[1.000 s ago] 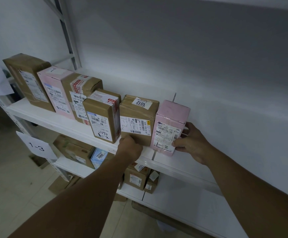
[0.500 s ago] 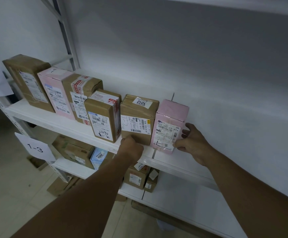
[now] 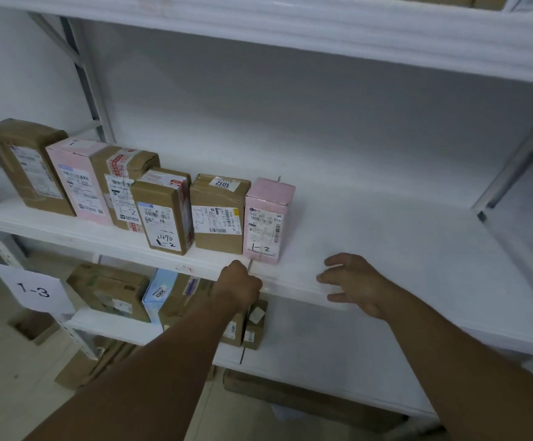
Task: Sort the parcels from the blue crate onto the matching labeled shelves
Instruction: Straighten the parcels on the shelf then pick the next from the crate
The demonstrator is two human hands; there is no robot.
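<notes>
A pink parcel (image 3: 266,218) marked "1-2" stands upright at the right end of a row of several parcels on the white middle shelf (image 3: 370,237). Beside it on the left stands a brown parcel (image 3: 219,214) labelled "3012". My right hand (image 3: 352,281) hovers over the shelf's front edge, to the right of the pink parcel, fingers apart and empty. My left hand (image 3: 239,286) is curled into a fist at the shelf's front lip, just below the pink parcel, holding nothing that I can see. The blue crate is out of view.
A paper tag "1-3" (image 3: 33,289) hangs by the lower shelf (image 3: 322,345), which holds brown boxes and a light blue box (image 3: 158,292). An upper shelf (image 3: 290,36) runs overhead. Metal uprights (image 3: 90,81) stand at the left and right. A flat carton (image 3: 306,396) lies on the floor.
My right hand has let go of the pink parcel and pulled back to the right, toward the shelf edge. My left hand drew back slightly. The camera tilted up, showing the upper shelf.
</notes>
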